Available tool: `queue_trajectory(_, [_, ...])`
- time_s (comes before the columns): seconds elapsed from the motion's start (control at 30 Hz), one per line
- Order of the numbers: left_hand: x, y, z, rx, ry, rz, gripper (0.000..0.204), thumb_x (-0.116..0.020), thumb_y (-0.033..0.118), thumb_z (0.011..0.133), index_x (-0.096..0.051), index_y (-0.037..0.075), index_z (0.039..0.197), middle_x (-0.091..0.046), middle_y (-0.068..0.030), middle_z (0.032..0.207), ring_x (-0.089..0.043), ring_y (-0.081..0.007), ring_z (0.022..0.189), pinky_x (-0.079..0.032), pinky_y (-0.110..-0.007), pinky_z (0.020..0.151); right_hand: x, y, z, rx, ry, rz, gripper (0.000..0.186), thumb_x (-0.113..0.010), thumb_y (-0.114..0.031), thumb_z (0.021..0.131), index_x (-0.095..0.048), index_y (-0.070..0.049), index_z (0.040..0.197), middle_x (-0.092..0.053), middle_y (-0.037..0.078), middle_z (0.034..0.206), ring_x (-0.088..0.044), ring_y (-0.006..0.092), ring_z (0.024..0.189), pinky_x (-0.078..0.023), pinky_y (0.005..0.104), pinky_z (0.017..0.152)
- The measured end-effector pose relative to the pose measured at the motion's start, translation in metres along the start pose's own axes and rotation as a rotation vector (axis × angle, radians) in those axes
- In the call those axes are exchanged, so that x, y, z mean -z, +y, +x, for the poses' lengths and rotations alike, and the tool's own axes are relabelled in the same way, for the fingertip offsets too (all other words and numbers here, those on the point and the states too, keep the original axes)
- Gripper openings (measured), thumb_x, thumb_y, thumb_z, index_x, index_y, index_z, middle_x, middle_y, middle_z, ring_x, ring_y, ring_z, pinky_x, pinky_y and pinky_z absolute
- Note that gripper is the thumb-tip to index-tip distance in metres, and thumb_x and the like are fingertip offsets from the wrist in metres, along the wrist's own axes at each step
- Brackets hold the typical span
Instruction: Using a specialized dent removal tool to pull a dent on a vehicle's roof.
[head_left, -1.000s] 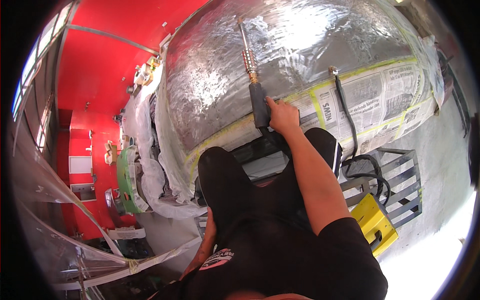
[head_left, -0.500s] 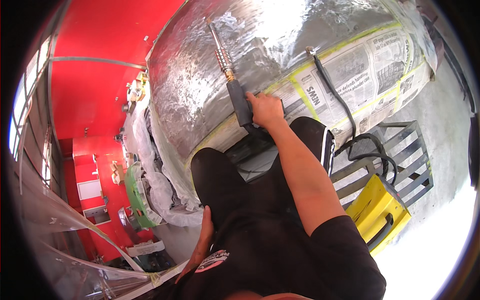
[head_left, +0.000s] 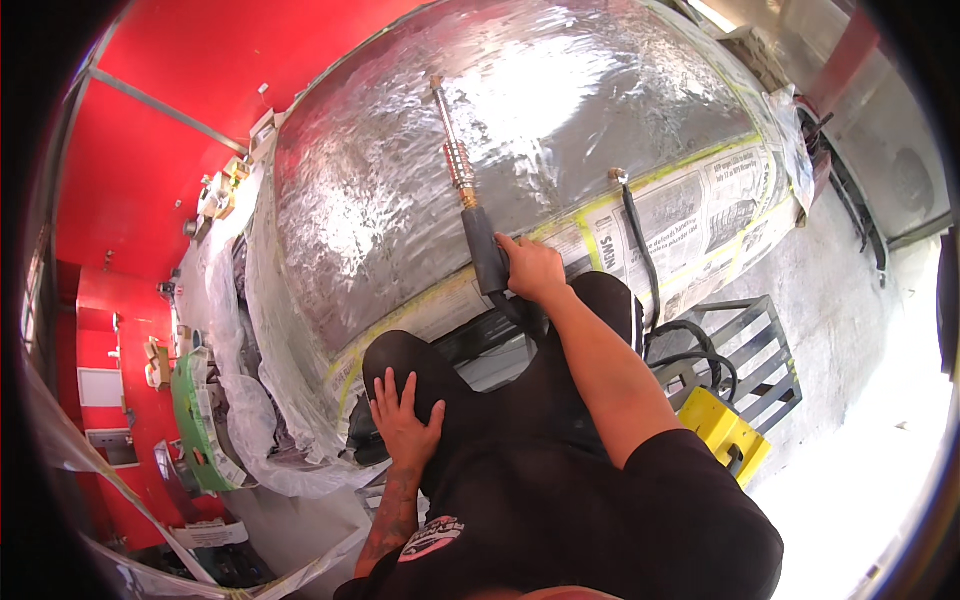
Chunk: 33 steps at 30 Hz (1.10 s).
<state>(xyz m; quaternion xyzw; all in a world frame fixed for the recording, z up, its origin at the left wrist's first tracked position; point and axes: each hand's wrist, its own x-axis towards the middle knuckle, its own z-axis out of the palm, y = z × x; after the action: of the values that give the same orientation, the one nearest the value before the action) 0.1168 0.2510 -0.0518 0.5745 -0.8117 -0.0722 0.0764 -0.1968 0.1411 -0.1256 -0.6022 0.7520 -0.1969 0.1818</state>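
Observation:
My right hand (head_left: 535, 270) is closed around the handle of a black welding gun (head_left: 486, 250) with a ribbed, copper-coloured neck and a long metal rod. The rod's tip is over the bare, shiny metal panel (head_left: 390, 170), but I cannot tell whether it touches. My left hand (head_left: 405, 418) rests on my left thigh with its fingers spread, holding nothing. A cable end with a metal fitting (head_left: 619, 177) sits on the panel, right of the gun. Newspaper (head_left: 690, 222) and yellow-green tape (head_left: 590, 240) mask the panel's near edge.
A black cable (head_left: 640, 240) runs down the right side past a dark slatted metal frame (head_left: 745, 330) to a yellow machine case (head_left: 722, 432). Clear plastic sheeting (head_left: 245, 400) hangs at the left, beside a green part (head_left: 200, 430) and a red wall (head_left: 180, 50).
My left hand has moved forward from beside my hip onto my left thigh, fingers now spread. The view has shifted, showing more of the panel's far side. My right hand keeps its grip.

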Motion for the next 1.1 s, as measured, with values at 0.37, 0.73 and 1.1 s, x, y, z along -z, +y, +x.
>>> queue_trajectory(0.37, [-0.003, 0.008, 0.008, 0.060, 0.036, -0.089, 0.059, -0.072, 0.035, 0.077, -0.057, 0.015, 0.131, -0.035, -0.0129, 0.152, -0.027, -0.0367, 0.142, -0.021, -0.056, 0.112, 0.007, 0.004, 0.007, -0.033, -0.078, -0.079, 0.069, -0.060, -0.007, 0.075, -0.044, -0.027, 0.139, -0.062, 0.012, 0.101, -0.064, 0.0341, 0.095, -0.053, 0.0450, 0.081])
queue_trajectory(0.73, [0.004, 0.002, -0.004, 0.165, 0.099, -0.115, 0.056, -0.072, 0.038, 0.078, -0.059, 0.017, 0.129, -0.035, -0.0127, 0.151, -0.029, -0.0352, 0.141, -0.023, -0.055, 0.111, 0.001, -0.004, -0.002, -0.019, -0.060, -0.102, 0.070, -0.059, -0.003, 0.072, -0.047, -0.023, 0.138, -0.064, 0.012, 0.109, -0.063, 0.0347, 0.101, -0.051, 0.0471, 0.083])
queue_trajectory(1.1, [-0.005, 0.000, -0.010, 0.081, 0.130, -0.196, 0.050, -0.066, 0.039, 0.084, -0.060, 0.016, 0.127, -0.033, -0.0120, 0.152, -0.026, -0.0327, 0.143, -0.023, -0.054, 0.113, -0.006, 0.007, 0.015, 0.024, -0.102, -0.183, 0.072, -0.064, -0.025, 0.079, -0.038, -0.022, 0.146, -0.061, 0.020, 0.124, -0.060, 0.0410, 0.111, -0.047, 0.0492, 0.088])
